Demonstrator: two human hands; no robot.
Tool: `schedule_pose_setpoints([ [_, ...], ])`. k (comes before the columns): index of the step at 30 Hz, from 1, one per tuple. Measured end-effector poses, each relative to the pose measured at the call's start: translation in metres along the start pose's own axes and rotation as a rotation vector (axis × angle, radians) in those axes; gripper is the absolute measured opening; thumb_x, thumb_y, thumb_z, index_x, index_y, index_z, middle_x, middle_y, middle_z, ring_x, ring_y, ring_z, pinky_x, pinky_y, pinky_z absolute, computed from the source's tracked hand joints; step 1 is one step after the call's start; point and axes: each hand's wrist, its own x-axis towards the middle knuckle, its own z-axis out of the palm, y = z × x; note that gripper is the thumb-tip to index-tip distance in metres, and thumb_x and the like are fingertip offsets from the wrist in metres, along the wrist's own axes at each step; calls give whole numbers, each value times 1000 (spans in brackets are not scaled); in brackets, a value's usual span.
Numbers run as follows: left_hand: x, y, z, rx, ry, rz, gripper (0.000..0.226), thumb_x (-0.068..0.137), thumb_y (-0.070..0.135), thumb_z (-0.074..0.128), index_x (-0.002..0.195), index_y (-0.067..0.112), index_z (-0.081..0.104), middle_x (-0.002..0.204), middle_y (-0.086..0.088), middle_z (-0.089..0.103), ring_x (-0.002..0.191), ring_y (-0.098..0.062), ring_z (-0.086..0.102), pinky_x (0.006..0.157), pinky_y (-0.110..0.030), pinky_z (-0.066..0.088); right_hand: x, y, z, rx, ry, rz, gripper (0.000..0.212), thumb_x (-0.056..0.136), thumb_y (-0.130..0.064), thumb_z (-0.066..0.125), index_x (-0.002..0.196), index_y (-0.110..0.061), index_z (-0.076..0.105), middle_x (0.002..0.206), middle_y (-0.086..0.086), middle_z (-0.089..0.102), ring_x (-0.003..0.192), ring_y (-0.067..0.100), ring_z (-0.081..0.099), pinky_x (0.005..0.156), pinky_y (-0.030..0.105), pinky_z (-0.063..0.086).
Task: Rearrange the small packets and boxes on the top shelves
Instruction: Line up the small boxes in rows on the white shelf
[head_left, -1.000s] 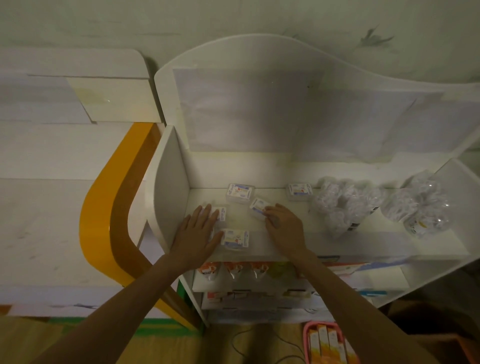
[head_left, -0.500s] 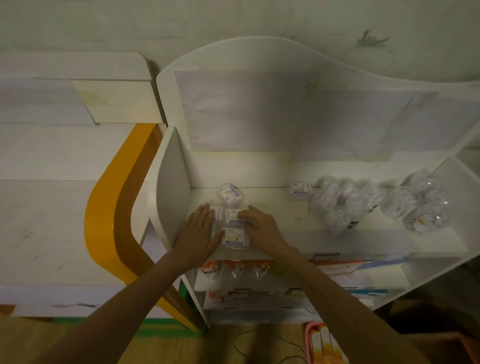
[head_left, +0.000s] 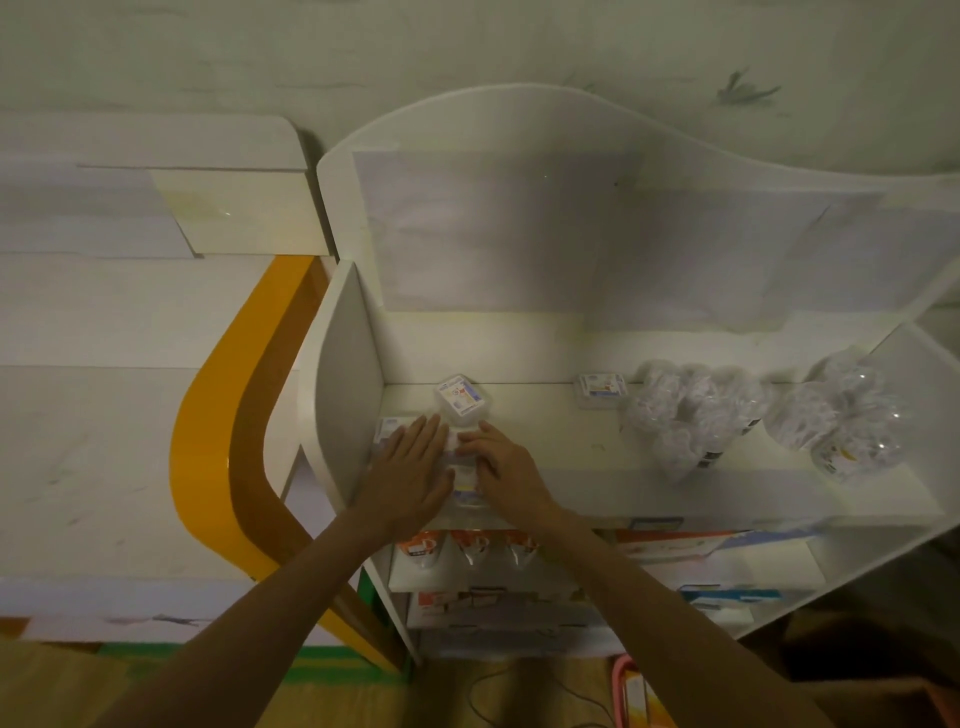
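Hands are pressed side by side onto a cluster of small boxes (head_left: 464, 470) at the left end of the top shelf (head_left: 597, 467), just left of the frame's centre. The left hand (head_left: 410, 470) is laid flat with its fingers (head_left: 423, 431) spread and extended over the boxes, close against the shelf's white side panel (head_left: 345, 384); nothing is gripped by it. The right hand (head_left: 501, 465) is set just beside it, its fingers (head_left: 470, 440) curled lightly down onto the top of the same cluster, touching the boxes rather than closed around one. Part of a box edge (head_left: 387, 427) is seen past the left fingertips.

A tilted small box (head_left: 462, 400) is seen just above the hands, toward the back of the shelf. Another small box (head_left: 602, 388) is placed further right along the back, next to two heaps of clear plastic-wrapped packets (head_left: 691, 415) that fill the right half of the shelf, the second heap (head_left: 836, 421) lying near the right edge of the frame.

Orange-topped pouches (head_left: 470, 551) are lined up on the lower shelf directly beneath the hands. A yellow curved panel (head_left: 208, 447) is seen at the left of the unit, against a pale wall (head_left: 467, 47).
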Motion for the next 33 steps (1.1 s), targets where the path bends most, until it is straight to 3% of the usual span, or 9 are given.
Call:
schedule_pose_setpoints([
  [3,-2,-3,2,-37,-2,-51,77,95,64,4,157,20,-2,164,-1,-10,150,-14,-12,123,-41,0,-4,13,-8,-4,83,31,30,94,-6,48,113,-9,71,132,6,64,135,18,46,115,37,38],
  [6,-2,-2,2,-39,6,-70,74,97,64,10,157,23,3,164,-2,-10,150,-17,-10,123,-43,4,1,21,-15,-97,98,68,34,97,-16,44,123,-13,67,140,4,57,140,19,41,115,30,31],
  [11,-1,-2,1,-101,52,-102,77,98,65,21,157,20,3,165,-1,4,151,-16,1,122,-38,3,20,19,-20,-48,61,62,29,100,-16,52,127,-14,61,131,1,59,114,11,57,100,34,50],
  [14,-1,0,-1,-40,79,-108,76,97,66,18,157,21,5,165,-2,7,152,-20,1,123,-45,3,21,16,-12,-20,54,97,36,96,-20,59,131,-17,55,130,0,57,108,13,61,93,35,55],
  [17,1,2,-1,-31,58,-135,73,95,67,10,156,28,2,165,0,3,152,-20,-2,122,-48,1,26,11,-11,-58,41,40,42,97,-20,56,138,-17,50,137,-1,53,113,16,59,93,29,51],
  [21,7,-1,0,-48,86,-202,71,96,69,14,156,32,9,164,-2,9,152,-22,3,122,-44,0,49,14,-19,-230,50,-12,50,93,-19,44,143,-16,49,150,1,45,135,16,41,111,32,37],
  [25,9,-1,-4,35,85,-194,73,95,69,14,155,29,21,163,-6,16,150,-26,11,120,-45,8,65,18,-24,-452,-139,-75,46,100,-26,46,145,-16,49,156,2,39,142,24,35,114,41,35],
  [30,10,-2,-1,47,89,-199,76,95,71,11,156,26,21,163,-7,17,150,-25,12,122,-46,8,62,27,-12,-496,-107,-10,48,95,-30,60,141,-16,53,151,1,44,126,23,52,101,34,43],
  [33,11,-3,-1,32,73,-183,82,92,73,6,156,23,17,163,-6,15,151,-25,10,122,-45,5,62,23,-9,-326,-73,-3,39,95,-16,54,133,-7,59,138,6,52,118,22,56,96,23,42],
])
